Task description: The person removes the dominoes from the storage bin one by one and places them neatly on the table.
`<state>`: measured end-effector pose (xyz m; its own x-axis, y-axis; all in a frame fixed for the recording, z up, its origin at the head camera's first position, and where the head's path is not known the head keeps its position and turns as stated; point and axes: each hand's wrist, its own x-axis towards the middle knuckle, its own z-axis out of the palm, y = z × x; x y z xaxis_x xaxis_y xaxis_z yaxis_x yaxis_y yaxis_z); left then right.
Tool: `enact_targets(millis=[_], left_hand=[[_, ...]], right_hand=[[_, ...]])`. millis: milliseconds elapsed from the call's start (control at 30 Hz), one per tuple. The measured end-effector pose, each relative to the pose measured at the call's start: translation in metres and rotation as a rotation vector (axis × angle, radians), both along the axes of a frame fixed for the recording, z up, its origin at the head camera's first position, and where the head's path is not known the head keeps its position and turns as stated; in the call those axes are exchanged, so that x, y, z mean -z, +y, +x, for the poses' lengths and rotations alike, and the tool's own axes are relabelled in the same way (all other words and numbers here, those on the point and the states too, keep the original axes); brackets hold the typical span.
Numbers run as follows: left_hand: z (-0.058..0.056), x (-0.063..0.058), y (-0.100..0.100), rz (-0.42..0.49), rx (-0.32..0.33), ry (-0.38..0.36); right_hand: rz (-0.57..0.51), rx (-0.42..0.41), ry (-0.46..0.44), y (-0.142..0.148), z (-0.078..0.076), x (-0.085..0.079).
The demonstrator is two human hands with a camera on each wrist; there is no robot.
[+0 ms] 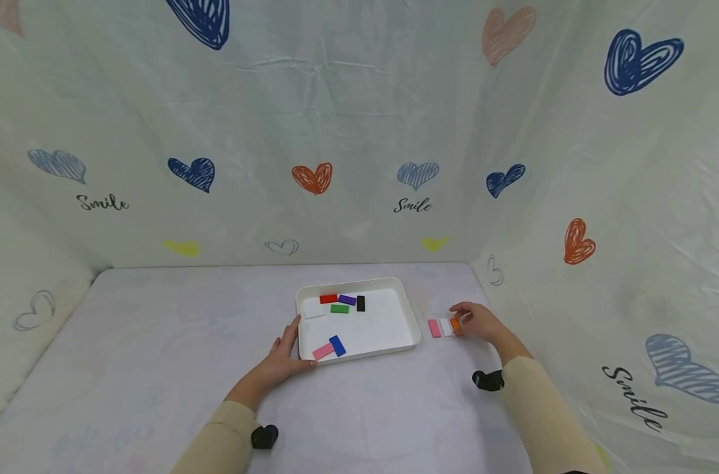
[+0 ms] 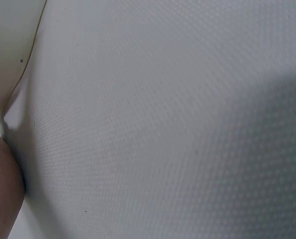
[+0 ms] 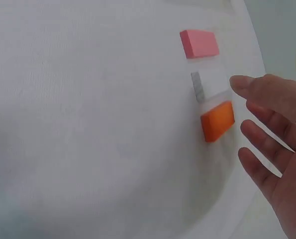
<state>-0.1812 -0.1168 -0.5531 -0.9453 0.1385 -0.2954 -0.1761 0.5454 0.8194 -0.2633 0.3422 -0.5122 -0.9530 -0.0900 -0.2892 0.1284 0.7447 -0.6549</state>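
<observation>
A white tray (image 1: 389, 322) holds several small flat rectangular blocks. My left hand (image 1: 282, 361) spans its front left corner, thumb at the front edge and fingers extended along the left side. Part of this hand (image 2: 3, 184) shows beside the tray wall (image 2: 11, 55) in the left wrist view. Right of the tray, a pink block (image 3: 200, 44), a white block (image 3: 211, 83) and an orange block (image 3: 218, 122) lie in a row. Fingers loosely bent and spread, my right hand (image 3: 282, 129) hovers beside the white and orange blocks; nothing is in its grasp.
Inside the tray are red (image 1: 328, 299), purple (image 1: 347, 300), black (image 1: 361, 303), green (image 1: 339, 308) and white (image 1: 315, 312) blocks towards the back. A pink block (image 1: 323, 351) and a blue block (image 1: 338, 345) touch near the front. Heart-printed sheeting (image 1: 359, 131) rises behind the table.
</observation>
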Motion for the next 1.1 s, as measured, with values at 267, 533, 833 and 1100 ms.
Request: enact_targets(millis=[267, 533, 833, 1100], left_hand=[[0.0, 0.001, 0.0, 0.012, 0.014, 0.01], [0.0, 0.0, 0.0, 0.016, 0.018, 0.011], [0.002, -0.002, 0.0, 0.007, 0.011, -0.003], [0.002, -0.004, 0.0, 0.008, 0.019, 0.004]], right_hand=[[-0.09, -0.04, 0.081, -0.026, 0.005, -0.007], [-0.182, -0.098, 0.167, -0.057, 0.014, -0.024], [-0.29, -0.194, 0.157, -0.092, 0.021, -0.017], [-0.336, -0.234, 0.131, -0.125, 0.03, -0.006]])
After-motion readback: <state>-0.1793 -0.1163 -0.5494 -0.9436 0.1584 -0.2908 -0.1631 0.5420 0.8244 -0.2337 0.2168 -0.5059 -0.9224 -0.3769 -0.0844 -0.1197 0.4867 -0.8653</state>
